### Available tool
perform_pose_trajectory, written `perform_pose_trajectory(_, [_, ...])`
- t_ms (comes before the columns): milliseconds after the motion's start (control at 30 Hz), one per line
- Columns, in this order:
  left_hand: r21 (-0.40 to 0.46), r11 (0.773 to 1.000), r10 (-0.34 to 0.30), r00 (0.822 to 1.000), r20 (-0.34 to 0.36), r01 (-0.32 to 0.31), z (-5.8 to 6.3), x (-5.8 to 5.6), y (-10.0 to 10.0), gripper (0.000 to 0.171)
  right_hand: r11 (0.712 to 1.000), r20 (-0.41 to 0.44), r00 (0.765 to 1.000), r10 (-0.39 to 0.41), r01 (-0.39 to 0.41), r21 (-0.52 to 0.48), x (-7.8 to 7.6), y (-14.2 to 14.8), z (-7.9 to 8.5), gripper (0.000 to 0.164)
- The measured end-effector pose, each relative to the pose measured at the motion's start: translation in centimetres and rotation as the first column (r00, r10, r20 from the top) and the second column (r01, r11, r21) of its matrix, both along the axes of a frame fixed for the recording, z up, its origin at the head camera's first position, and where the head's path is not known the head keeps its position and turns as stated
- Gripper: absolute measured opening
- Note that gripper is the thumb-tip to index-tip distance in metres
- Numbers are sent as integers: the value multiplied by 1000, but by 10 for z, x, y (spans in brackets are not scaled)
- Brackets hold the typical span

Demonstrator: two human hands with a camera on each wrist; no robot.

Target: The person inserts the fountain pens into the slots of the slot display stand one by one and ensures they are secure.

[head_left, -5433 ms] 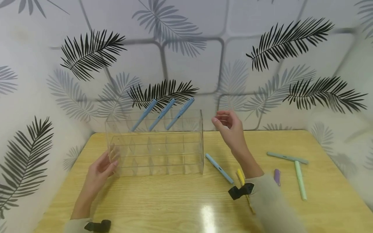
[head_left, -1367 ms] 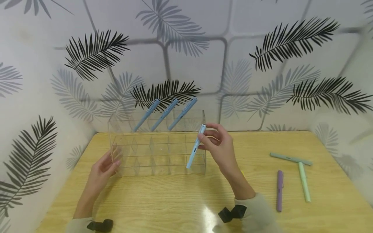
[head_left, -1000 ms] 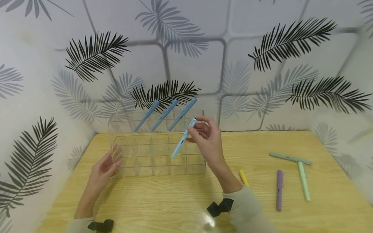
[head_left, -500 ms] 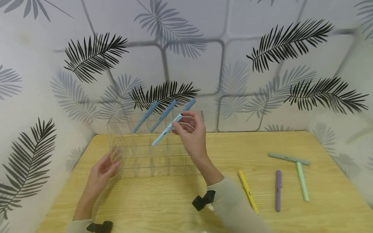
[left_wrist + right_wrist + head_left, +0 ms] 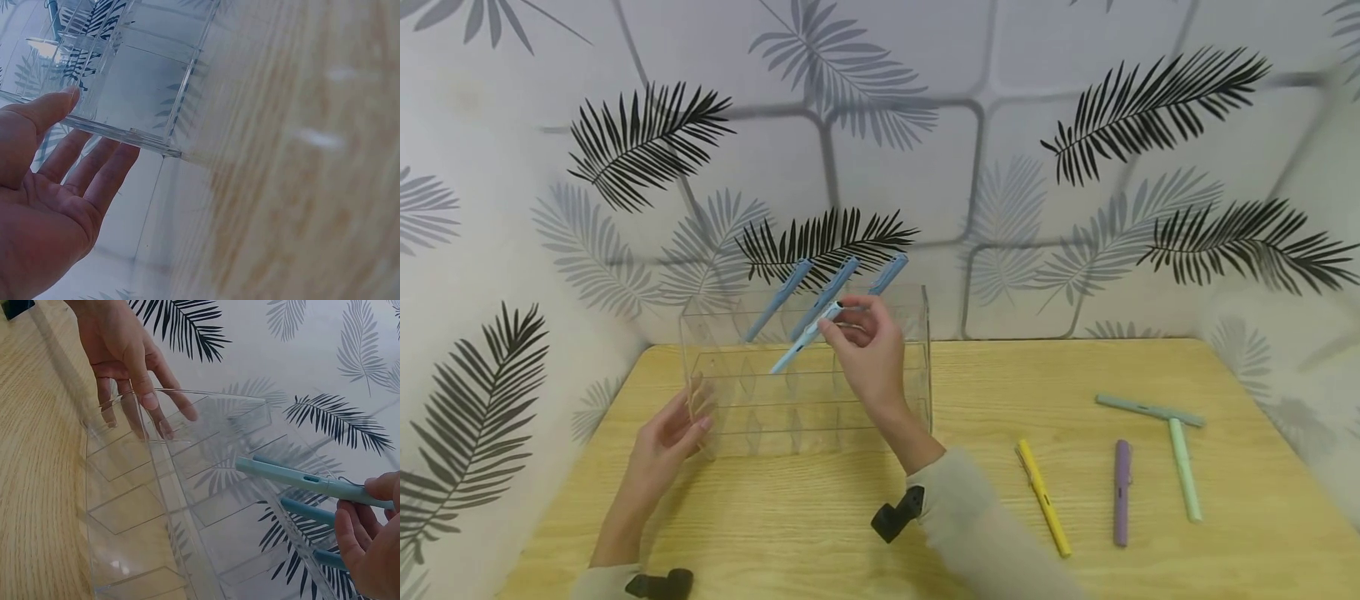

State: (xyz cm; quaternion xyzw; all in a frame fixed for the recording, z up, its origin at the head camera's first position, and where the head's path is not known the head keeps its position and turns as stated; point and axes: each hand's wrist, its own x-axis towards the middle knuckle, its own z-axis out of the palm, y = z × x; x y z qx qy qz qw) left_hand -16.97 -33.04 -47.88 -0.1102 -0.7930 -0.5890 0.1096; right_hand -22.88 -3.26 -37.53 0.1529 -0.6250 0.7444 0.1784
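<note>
A clear acrylic pen rack (image 5: 929,367) with several compartments stands on the table. My left hand (image 5: 658,442) grips its left side; in the left wrist view, my thumb is in front of the clear panel (image 5: 150,87) and my fingers are behind it. My right hand (image 5: 872,350) pinches a light blue pen (image 5: 801,343) near its upper, clipped end. That pen slants down to the left before the upper row, apart from my left hand. Three blue pens (image 5: 778,300) lean in the top row, the rightmost partly hidden by my right hand.
To the right on the wooden table (image 5: 790,517) lie a yellow pen (image 5: 1043,497), a purple pen (image 5: 1122,493), a grey-green pen (image 5: 1150,410) and a pale green pen (image 5: 1184,471). A leaf-patterned backdrop (image 5: 902,183) rises behind the rack.
My right hand, empty at first, has picked the light blue pen off the table and carried it leftward and up across the rack. The yellow pen is uncovered. My left hand has stayed put.
</note>
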Motion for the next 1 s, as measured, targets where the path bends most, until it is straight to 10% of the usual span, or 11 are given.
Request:
perform_pose_trajectory(567, [-5, 1000, -1, 1000, 17, 1, 0, 0, 0, 58, 981, 78, 997, 24, -39, 190, 0, -14, -7, 23])
perform_pose_trajectory(1000, [9, 1000, -15, 1000, 10, 14, 2, 0, 0, 57, 915, 145, 989, 26, -82, 395, -5, -16, 0, 17])
